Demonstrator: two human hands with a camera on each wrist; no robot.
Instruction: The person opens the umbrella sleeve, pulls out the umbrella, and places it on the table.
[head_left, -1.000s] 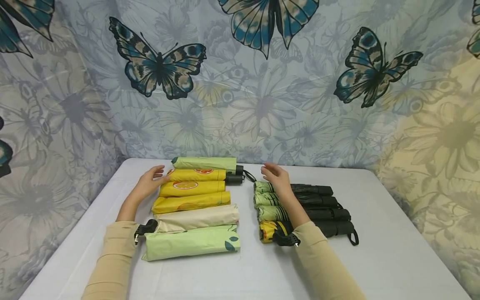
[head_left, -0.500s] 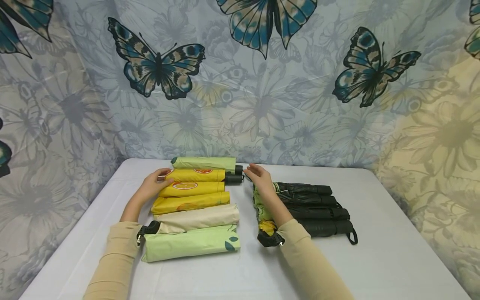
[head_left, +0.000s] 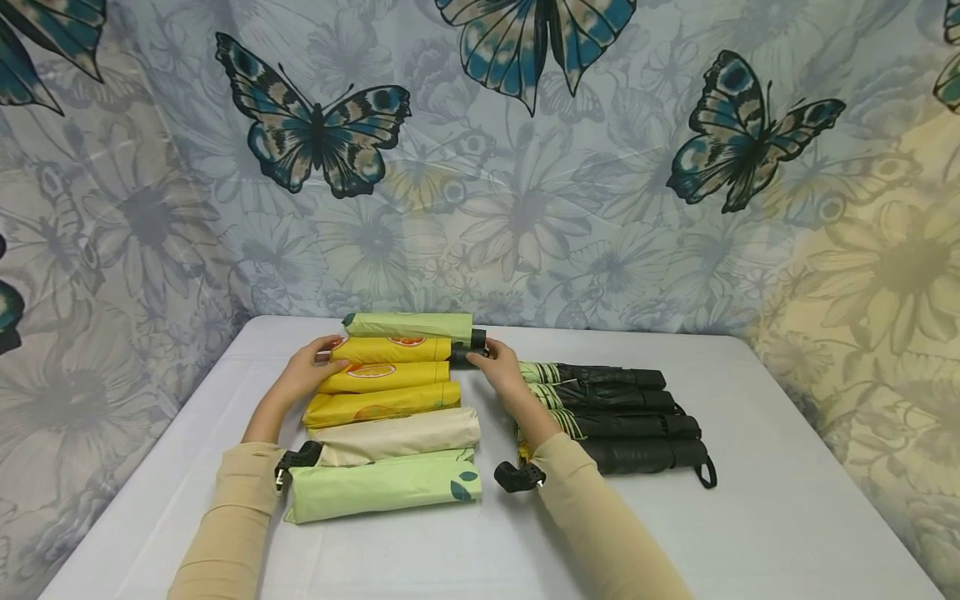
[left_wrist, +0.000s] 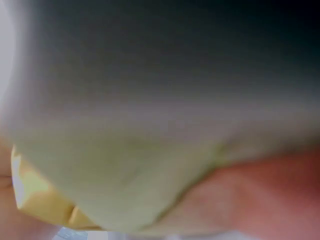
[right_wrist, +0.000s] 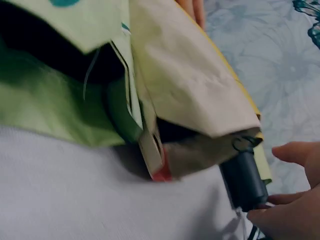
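Observation:
Six folded umbrellas lie in a row on the left of the white table (head_left: 787, 500). My left hand (head_left: 324, 354) grips the left end of the second one from the back, a yellow umbrella with orange print (head_left: 392, 350). My right hand (head_left: 487, 354) holds that umbrella's black handle (head_left: 463, 357) at the other end. In the right wrist view the handle (right_wrist: 244, 181) sits between my fingertips (right_wrist: 294, 151), beside cream fabric (right_wrist: 190, 85). The left wrist view is blurred, showing only pale green and yellow fabric (left_wrist: 35, 196).
Behind the held umbrella lies a light green umbrella (head_left: 408, 325). In front lie two more yellow ones (head_left: 382, 392), a cream one (head_left: 397, 433) and a light green one (head_left: 382, 487). Several dark umbrellas (head_left: 622, 417) lie under my right forearm. A butterfly-print cloth (head_left: 525, 167) hangs behind.
My right hand moved left from above the dark umbrellas to the yellow umbrella's black handle. My left hand closed on that umbrella's left end.

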